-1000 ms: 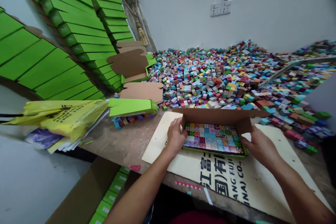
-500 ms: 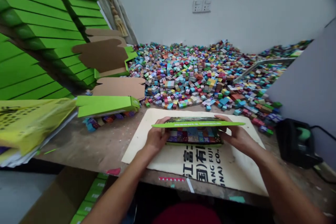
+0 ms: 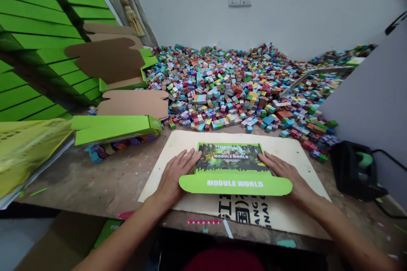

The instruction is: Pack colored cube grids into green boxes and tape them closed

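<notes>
A green carton with a dark printed lid marked MODULE WORLD (image 3: 230,157) lies on a cream cardboard sheet in front of me. Its lid is down, and a rounded green flap (image 3: 235,183) sticks out toward me past the front edge. My left hand (image 3: 178,173) rests against the carton's left side, fingers stretched out and their tips at the lid's edge. On the opposite side, my right hand (image 3: 281,171) lies along the right edge with its fingers extended. Both thumbs are hidden, and the lid covers whatever is inside.
A large heap of small coloured patterned blocks (image 3: 219,89) covers the back of the table. Open green cartons (image 3: 111,129) stand at left, beside a yellow packet (image 3: 32,152) and stacked green boxes (image 3: 28,42). A black tape dispenser (image 3: 352,173) stands at right.
The carton's lid, half raised before with coloured blocks showing beneath, has come down over them. The front flap has swung toward me, and my hands have shifted to the carton's sides.
</notes>
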The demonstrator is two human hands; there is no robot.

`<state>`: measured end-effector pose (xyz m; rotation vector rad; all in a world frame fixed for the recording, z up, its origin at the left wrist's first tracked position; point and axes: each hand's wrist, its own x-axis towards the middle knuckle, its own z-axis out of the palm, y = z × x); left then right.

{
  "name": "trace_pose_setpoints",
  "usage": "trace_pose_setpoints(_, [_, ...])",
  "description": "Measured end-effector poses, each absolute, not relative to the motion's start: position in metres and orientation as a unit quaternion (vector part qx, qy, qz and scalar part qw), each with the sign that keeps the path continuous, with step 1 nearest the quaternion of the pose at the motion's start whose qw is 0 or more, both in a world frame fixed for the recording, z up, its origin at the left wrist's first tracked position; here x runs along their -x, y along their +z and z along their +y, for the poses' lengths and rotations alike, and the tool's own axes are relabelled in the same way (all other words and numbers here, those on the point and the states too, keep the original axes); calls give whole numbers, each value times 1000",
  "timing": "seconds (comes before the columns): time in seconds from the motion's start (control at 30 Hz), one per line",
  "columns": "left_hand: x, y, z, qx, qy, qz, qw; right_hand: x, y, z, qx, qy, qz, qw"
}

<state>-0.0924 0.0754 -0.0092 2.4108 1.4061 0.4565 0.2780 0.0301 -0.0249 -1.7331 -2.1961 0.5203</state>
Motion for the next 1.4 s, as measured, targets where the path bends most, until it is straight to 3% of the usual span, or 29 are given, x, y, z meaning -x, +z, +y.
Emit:
trace_pose_setpoints(0.17, [85,-12,68,-812,180,520,193,-265,-39,28,630,171,-737,177])
trace_pose_setpoints(0.4, [77,35,98,-682,301,486,456,-257,23,47,568,336,-631,408])
trace_pose_setpoints(0.57, [68,41,123,-657,318,450,515,-268,33,73,618,426,-522,405])
trace_pose_setpoints(0.7, [52,18,133,-598,404,358,593,-275,8,80,543,454,-550,444])
trace_pose_setpoints(1.0, [41,10,142,-558,446,318,624,-269,-18,91,491,468,-551,486])
trace_pose_setpoints(1.13, [56,21,144,-589,389,367,605,-290,-4,85,497,498,-534,470])
trace_pose_setpoints(1.2, [65,32,146,-609,379,424,553,-305,10,82,545,438,-530,479])
trace_pose_setpoints(1.33, [67,57,151,-722,403,470,308,-319,45,81,632,182,-630,413])
trace_pose_setpoints(1.4, [63,67,152,-765,392,477,183,-315,58,82,645,119,-660,368])
